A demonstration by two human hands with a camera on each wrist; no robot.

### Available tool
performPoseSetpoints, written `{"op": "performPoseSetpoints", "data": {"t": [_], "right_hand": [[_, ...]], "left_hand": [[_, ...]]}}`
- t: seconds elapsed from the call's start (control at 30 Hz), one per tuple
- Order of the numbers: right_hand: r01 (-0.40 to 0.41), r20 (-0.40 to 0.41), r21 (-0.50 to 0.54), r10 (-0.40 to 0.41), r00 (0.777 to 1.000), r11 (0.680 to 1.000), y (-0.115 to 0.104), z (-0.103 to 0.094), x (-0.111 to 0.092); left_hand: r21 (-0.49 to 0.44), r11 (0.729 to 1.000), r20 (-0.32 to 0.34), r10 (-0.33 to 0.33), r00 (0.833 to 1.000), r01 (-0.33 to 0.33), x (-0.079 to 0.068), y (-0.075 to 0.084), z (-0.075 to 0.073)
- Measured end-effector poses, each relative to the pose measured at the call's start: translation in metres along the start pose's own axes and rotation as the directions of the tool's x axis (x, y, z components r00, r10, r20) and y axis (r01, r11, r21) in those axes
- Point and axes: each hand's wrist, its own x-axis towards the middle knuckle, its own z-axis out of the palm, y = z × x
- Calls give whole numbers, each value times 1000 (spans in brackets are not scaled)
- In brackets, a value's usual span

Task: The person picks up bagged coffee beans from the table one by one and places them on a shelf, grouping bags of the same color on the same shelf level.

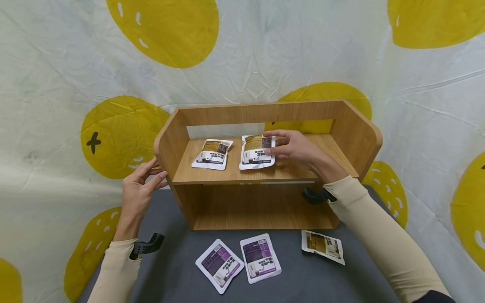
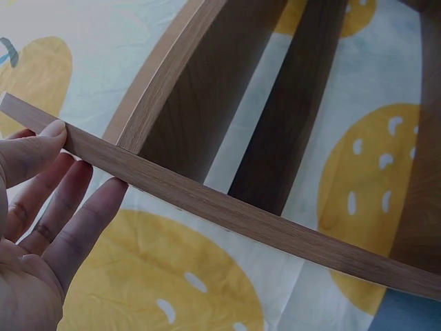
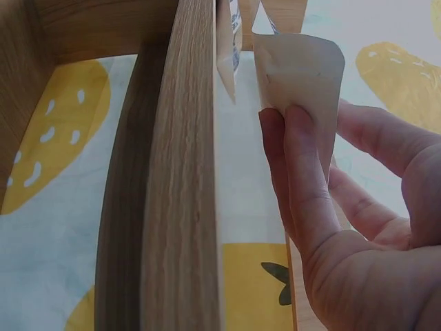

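Up on the wooden shelf [image 1: 261, 112], head view: a gold-labelled pouch [image 1: 253, 153] on the upper level, just left of the right hand [image 1: 293, 147], whose fingers have it by the right edge; the rest of its label juts clear of the grip. Second gold pouch [image 1: 212, 153] well apart to its left, same level. Left hand [image 1: 138, 189] at the shelf's left side panel [image 1: 169, 145]. Below, on the dark tabletop [image 1: 166, 273]: two purple pouches [image 1: 260, 258] side by side, and a third gold pouch [image 1: 323, 247] over to the right.

Left wrist view: grip narrow, the panel's edge pinched between thumb and fingertips.

Right wrist view: grip narrow, holding the pouch. Two fingers lie against its pale plain back, other digits on the far side; its upper part stands beyond the fingertips. Shelf plank [image 3: 180, 179] near it. Whether its bottom touches wood, I cannot tell.
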Motion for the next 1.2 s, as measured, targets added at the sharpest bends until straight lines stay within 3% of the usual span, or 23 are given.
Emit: {"op": "performPoseSetpoints", "data": {"t": [0.77, 1.2], "right_hand": [[-80, 31, -21, 81, 996, 997, 2, 4, 16], [-101, 15, -152, 104, 994, 983, 6, -6, 11]], "left_hand": [[33, 999, -3, -9, 1000, 9, 0, 1, 0], [27, 1000, -7, -8, 1000, 8, 0, -1, 1]]}}
